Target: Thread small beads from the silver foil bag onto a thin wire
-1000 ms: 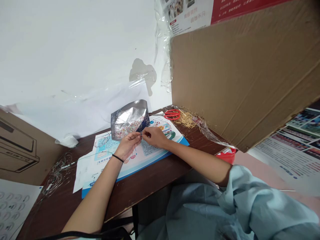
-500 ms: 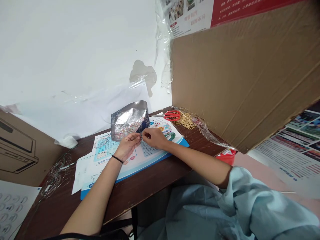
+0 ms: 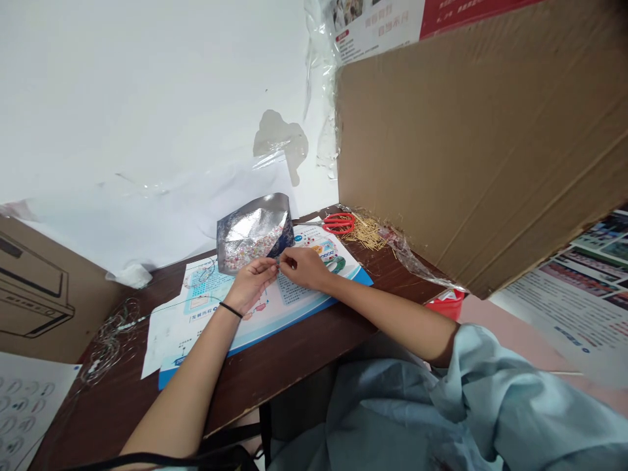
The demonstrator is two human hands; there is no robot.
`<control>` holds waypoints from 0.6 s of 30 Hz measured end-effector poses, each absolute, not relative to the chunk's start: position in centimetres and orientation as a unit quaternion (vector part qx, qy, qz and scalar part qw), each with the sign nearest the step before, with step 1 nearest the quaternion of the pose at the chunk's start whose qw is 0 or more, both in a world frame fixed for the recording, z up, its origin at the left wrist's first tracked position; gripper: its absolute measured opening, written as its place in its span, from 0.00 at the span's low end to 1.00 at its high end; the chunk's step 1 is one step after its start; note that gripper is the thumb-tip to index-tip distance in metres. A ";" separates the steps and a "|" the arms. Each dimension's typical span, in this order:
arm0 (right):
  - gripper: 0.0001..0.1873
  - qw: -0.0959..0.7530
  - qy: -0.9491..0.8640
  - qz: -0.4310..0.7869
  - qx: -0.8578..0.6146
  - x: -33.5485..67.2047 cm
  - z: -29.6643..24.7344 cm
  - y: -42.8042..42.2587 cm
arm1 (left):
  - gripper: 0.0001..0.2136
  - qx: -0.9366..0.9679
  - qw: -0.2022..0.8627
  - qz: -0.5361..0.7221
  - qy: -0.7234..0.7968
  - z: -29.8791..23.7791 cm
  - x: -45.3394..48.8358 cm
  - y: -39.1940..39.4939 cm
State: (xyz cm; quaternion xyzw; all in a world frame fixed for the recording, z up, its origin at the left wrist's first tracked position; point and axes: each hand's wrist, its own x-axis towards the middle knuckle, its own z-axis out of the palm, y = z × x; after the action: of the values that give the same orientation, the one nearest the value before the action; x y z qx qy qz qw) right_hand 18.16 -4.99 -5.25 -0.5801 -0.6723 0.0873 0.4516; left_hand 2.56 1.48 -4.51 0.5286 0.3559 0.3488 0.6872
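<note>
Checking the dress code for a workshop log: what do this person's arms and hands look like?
The left hand and right hand are bare, with no gloves. A thin black band circles the left wrist, and a loose pale blue sleeve ends at the right elbow.

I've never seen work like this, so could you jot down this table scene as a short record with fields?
Left hand: pinching a tiny piece, too small to identify
Right hand: pinching the same piece
Left wrist: black band
Nearest: silver foil bag holding small beads
Under hands: printed poster board
Also on table: red-handled scissors, thin gold pins, tangled wire
Table: dark wood
</note>
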 end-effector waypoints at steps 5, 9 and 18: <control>0.06 0.458 -0.670 0.082 -0.578 18.2 -5.4 -4.9 | 0.18 0.520 0.689 0.352 0.361 -4.6 2.6 1.6; 0.06 0.453 -0.667 0.086 -0.585 18.2 -5.3 -4.9 | 0.17 0.525 0.685 0.353 0.361 -4.6 2.5 1.6; 0.06 0.457 -0.666 0.086 -0.584 18.2 -5.2 -4.9 | 0.16 0.518 0.692 0.356 0.355 -4.8 2.5 1.8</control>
State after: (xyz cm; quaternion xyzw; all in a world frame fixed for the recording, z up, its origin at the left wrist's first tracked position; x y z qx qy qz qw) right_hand 18.20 -4.94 -5.23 -0.5836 -0.6656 0.0865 0.4570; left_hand 2.45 1.78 -4.76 0.5179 0.3554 0.3557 0.6920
